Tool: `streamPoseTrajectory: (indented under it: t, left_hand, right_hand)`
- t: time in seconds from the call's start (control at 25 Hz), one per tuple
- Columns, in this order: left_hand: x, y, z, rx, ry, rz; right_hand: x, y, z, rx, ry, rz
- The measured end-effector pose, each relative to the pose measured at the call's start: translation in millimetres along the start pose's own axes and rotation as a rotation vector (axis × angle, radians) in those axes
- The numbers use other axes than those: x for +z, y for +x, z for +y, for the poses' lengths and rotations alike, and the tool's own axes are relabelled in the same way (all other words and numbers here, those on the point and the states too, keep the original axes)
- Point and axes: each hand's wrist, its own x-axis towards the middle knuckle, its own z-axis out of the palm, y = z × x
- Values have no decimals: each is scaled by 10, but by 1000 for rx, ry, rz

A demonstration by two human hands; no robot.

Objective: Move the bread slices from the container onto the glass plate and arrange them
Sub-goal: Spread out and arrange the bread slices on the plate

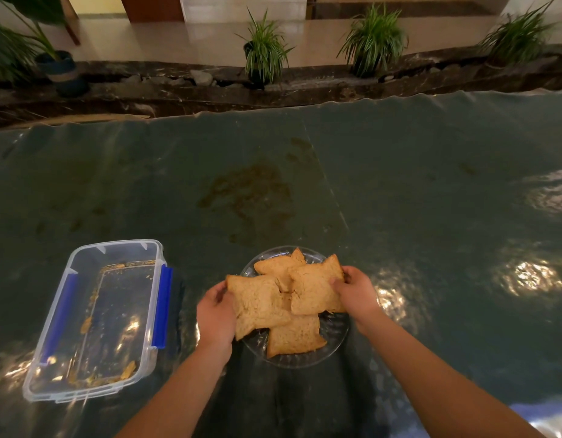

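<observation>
Several brown bread slices lie overlapping on a clear glass plate [335,338] near the table's front edge. My left hand [215,314] grips the left edge of the left slice [259,306]. At the plate's right side my right hand [355,290] holds the right edge of the right slice [314,290]. A third slice [293,338] sits at the front and another [275,267] at the back. The clear plastic container [93,320] with blue clips stands to the left, holding only crumbs.
The table wears a dark green glossy cover [431,200] with a brownish stain [248,191] behind the plate. Beyond the far edge run a dark stone ledge [178,90] and potted plants [263,49].
</observation>
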Motion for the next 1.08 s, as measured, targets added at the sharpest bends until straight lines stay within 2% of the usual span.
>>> streamPoseTrajectory:
  t: [0.16, 0.24, 0.68, 0.76, 0.88, 1.08]
  left_hand:
    - [15, 95, 3, 24, 88, 5]
    - [42, 107, -19, 38, 112, 5]
    - [255, 108, 4, 26, 114, 12]
    - [272, 76, 28, 106, 238, 42]
    - [288, 13, 61, 249, 494, 56]
    - [251, -30, 107, 299, 745, 6]
  right_hand:
    - [35, 28, -36, -138, -340, 19]
    - [70, 19, -47, -202, -421, 12]
    - [38, 42, 3, -178, -315, 0]
    - [10, 47, 4, -172, -345, -4]
    - [28, -4, -18, -218, -525, -17]
    - [113, -84, -51, -393, -752, 115]
